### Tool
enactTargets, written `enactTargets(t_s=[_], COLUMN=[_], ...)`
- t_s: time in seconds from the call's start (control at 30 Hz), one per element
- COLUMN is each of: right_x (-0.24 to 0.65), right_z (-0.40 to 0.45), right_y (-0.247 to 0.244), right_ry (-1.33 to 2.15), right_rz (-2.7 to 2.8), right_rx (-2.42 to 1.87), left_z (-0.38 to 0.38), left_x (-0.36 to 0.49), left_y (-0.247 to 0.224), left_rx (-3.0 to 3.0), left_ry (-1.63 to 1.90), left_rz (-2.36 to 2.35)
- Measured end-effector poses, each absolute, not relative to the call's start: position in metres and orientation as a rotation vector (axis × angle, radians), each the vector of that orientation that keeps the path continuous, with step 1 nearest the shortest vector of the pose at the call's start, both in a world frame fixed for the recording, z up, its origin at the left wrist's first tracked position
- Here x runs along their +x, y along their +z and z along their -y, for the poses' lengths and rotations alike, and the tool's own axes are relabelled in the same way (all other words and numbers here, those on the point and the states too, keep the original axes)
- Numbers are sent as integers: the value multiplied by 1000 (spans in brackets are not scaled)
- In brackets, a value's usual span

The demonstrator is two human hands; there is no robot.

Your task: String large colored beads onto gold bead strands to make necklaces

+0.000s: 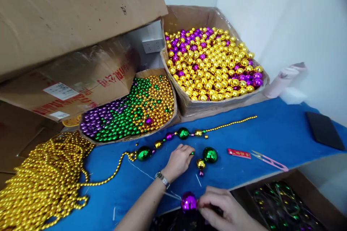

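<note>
Over the blue cloth, my left hand pinches a small green bead between its fingertips. My right hand is closed in a pinch at the right side of a large purple ball bead. A pale thread runs from that bead to the left. Just right of my left hand lie a big green bead, a gold bead and a small purple bead. Behind it stretches a strung bead necklace of green, gold and purple balls, with gold chain at both ends.
Gold bead chains pile up at left. Boxes of small beads and larger beads stand behind. Pink thread snips, a red packet and a black flat object lie at right. An open box sits below the edge.
</note>
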State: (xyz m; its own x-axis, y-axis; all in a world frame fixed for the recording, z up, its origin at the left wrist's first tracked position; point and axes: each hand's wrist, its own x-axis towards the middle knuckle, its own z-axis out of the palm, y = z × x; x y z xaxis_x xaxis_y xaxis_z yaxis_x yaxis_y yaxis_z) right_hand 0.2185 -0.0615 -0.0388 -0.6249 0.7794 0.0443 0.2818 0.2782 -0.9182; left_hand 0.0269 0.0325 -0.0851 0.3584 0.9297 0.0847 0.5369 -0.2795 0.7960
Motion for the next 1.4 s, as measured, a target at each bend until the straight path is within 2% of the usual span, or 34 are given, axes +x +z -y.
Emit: enactTargets(t_s=[0.27,0.5,0.93,1.4], right_x=[224,216,213,212], right_z=[60,60,61,60], right_y=[-54,-63,-58,-56], right_ry=[1264,1251,1221,1199], right_rz=[1928,1957,2015,2028], right_rx=[-1191,-1197,-1222,-1223], left_z=[-2,22,28,30], left_x=[-3,-14,-12,-10], left_y=[-65,-39,-32,-27], left_rx=[1327,490,332,486], left_ry=[1001,1246,1344,1370], left_rz=[-1364,-1090,-1025,-1081])
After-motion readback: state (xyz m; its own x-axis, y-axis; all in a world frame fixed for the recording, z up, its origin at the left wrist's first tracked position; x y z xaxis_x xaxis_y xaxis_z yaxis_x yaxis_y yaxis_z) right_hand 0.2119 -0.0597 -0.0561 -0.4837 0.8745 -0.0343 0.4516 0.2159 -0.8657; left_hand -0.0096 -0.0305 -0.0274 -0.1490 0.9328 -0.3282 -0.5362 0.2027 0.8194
